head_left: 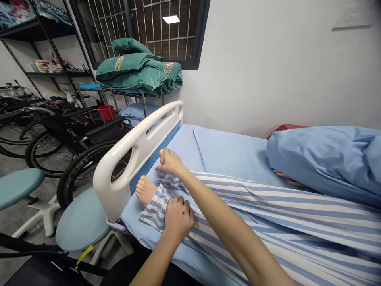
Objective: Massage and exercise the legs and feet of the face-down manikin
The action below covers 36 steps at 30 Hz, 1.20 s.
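Note:
Two legs in blue-and-white striped trousers (256, 188) lie stretched out on a bed, with the bare feet toward the footboard. My left hand (179, 216) is closed on the trouser leg just above the near foot (145, 190), its fingers bunching the cloth. Across the bed reaches my right arm, and my right hand (172, 162) is wrapped over the far foot. Only the toes of that foot show past my fingers. The near foot points up, its toes close to the footboard.
A white footboard (119, 157) closes the bed's left end. A blue blanket (324, 159) covers the upper body, with fingertips showing below it. Beyond the footboard are a wheelchair (89, 135), round stools (81, 218) and folded green quilts (139, 69). A wall runs behind the bed.

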{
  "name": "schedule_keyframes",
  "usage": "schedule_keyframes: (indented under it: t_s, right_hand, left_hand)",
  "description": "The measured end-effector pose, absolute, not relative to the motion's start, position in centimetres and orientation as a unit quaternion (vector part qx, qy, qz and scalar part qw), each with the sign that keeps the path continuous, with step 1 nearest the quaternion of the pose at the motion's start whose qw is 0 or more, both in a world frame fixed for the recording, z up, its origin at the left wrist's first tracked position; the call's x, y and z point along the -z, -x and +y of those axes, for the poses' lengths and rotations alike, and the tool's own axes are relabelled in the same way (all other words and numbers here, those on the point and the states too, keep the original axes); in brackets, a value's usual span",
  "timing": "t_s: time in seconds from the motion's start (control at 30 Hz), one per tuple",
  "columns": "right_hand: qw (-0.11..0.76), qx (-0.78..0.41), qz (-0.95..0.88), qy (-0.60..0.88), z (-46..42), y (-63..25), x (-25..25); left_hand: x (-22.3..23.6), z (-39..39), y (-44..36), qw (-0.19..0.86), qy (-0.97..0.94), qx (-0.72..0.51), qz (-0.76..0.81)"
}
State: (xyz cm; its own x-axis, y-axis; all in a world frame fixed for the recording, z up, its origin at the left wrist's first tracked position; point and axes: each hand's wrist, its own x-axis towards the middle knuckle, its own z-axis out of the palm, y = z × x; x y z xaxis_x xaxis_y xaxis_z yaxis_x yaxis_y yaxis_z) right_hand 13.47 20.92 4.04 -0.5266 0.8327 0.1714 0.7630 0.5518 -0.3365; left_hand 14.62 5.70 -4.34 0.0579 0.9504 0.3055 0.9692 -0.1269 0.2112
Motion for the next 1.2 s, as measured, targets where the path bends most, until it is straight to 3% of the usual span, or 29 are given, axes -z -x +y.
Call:
schedule_keyframes:
  t_s: [0.17, 0.3, 0.47, 0.67, 0.87, 1.2]
  right_hand:
    - [0.096, -0.204, -0.821, 0.524, 22.2, -14.1, 0.2]
    - [0.075, -0.207, -0.796, 0.563, 22.4, -14.7, 2.0]
    - [0.065, -0.187, -0.806, 0.558, 21.9, -14.7, 1.0]
    - [0.028, -0.065, -0.846, 0.529, 21.8, -16.1, -0.2]
    - [-0.037, -0.161, -0.827, 0.537, 22.5, -17.5, 0.7]
    - [-0.033, -0.148, -0.848, 0.509, 23.2, -18.0, 1.7]
  left_hand:
    - [4.3, 5.7, -14.6, 0.01, 0.727, 0.186, -0.661]
    - [4.4, 5.7, -14.5, 0.011, 0.726, 0.187, -0.662]
    - [4.2, 5.7, -14.6, 0.012, 0.731, 0.182, -0.658]
    - [4.4, 5.7, -14.6, 0.04, 0.732, 0.194, -0.651]
    - [4.6, 5.6, -14.6, 0.044, 0.732, 0.19, -0.652]
    - [4.5, 5.7, -14.5, 0.039, 0.734, 0.183, -0.653]
